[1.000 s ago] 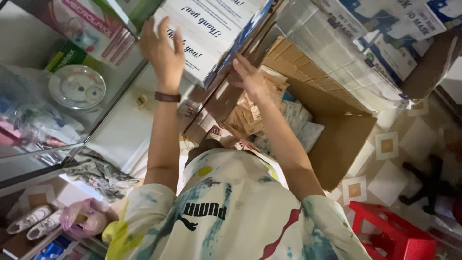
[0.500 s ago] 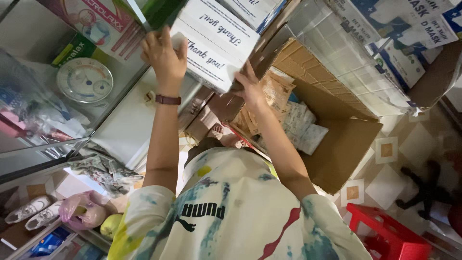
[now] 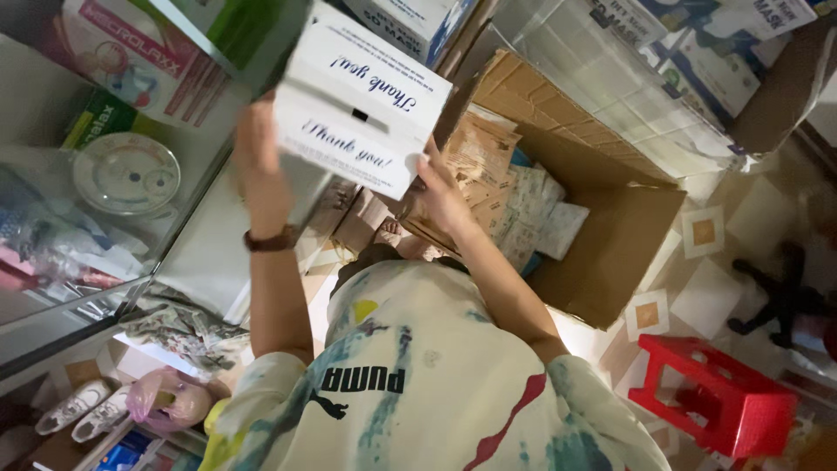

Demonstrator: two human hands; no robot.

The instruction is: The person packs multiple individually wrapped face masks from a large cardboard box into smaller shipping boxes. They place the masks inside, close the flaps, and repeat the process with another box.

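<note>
**Both grips holding up a white box**

Gripping from either side, we are holding the white box (image 3: 362, 109) raised: left hand (image 3: 260, 161) pressing its left end, right hand (image 3: 443, 194) clasping its lower right corner, above the open cardboard box (image 3: 610, 253) of packets (image 3: 523, 205).

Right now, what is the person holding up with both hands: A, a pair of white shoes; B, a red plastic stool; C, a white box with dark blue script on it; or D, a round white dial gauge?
C: both the left hand and the right hand grip the white box raised overhead, while the red stool sits on the floor.
</note>
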